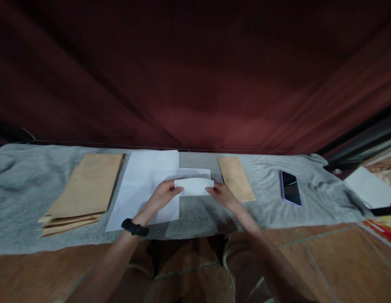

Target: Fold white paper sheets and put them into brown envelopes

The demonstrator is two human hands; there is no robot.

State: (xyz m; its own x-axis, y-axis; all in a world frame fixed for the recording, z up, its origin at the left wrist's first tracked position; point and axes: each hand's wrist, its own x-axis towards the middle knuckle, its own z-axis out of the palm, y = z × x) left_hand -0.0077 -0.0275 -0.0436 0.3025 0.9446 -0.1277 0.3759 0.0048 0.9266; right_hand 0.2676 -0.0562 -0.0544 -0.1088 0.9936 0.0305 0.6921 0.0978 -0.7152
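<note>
- Left hand (165,194) pinches one end of a white paper strip (194,186), its thumb lying over the near face and its fingers mostly hidden behind.
- Right hand (223,193) pinches the opposite end in the same way, thumb on the near face.
- Stretched between the two hands, the strip lies crosswise in front of the body, its upper edge slightly bowed; whether it is folded is hard to tell.
- Just beyond it, partly covered by it, shows a smaller white paper (197,172) on the gray cloth (261,216) that covers the table.
- Large white sheets (153,166) lie to the left, partly under the left hand and forearm.
- Farther left is a stack of brown envelopes (88,185), the near edges fanned unevenly.
- One brown envelope (238,179) lies just beside the right hand, set at a slant.
- Well to the right rests a phone (290,188) with a dark screen and purple edge.
- A black wristband (135,227) circles the left wrist.
</note>
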